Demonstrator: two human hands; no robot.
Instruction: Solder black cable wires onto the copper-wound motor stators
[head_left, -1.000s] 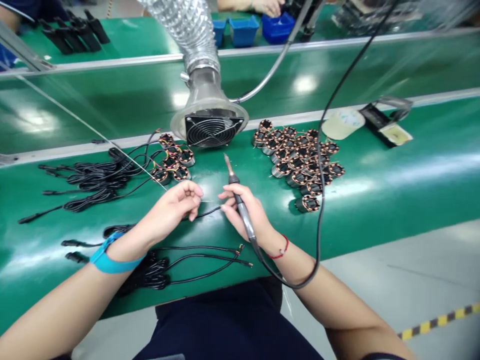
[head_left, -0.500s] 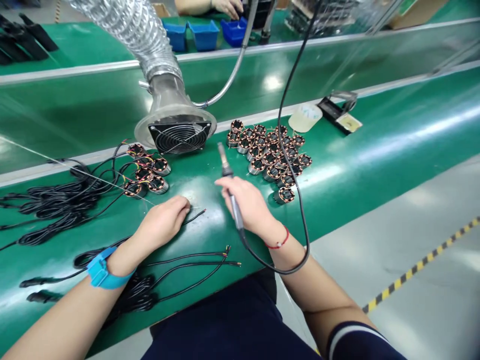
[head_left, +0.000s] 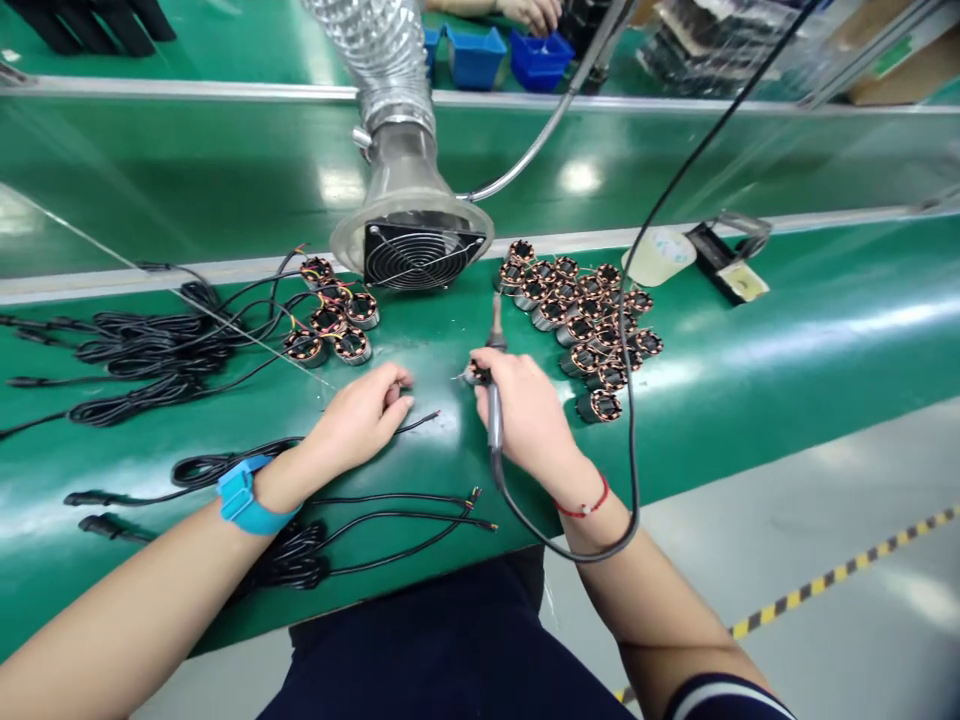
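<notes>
My right hand (head_left: 529, 415) is closed around a soldering iron (head_left: 494, 400), whose tip points away from me toward the fan, and its fingertips also pinch a small coil part (head_left: 474, 374). My left hand (head_left: 361, 416), wearing a blue wrist strap (head_left: 244, 496), rests on the green bench with its fingers curled, pinching a thin solder wire that runs off to the upper left. A black cable (head_left: 417, 421) with a stripped end lies just right of its fingertips. A pile of several copper-wound motor stators (head_left: 581, 325) sits right of my right hand.
A fume-extractor fan on a silver duct (head_left: 414, 250) stands at the back centre. Several wired stators (head_left: 331, 322) and bundles of black cables (head_left: 142, 355) lie to the left, more cables (head_left: 390, 520) at the front edge. An iron stand (head_left: 726, 268) sits far right. Another person's hand (head_left: 532, 12) works above blue bins.
My right hand has dropped the iron lower and drawn in toward the left hand, now pinching a small coil part. The left hand stays on the cable and solder wire.
</notes>
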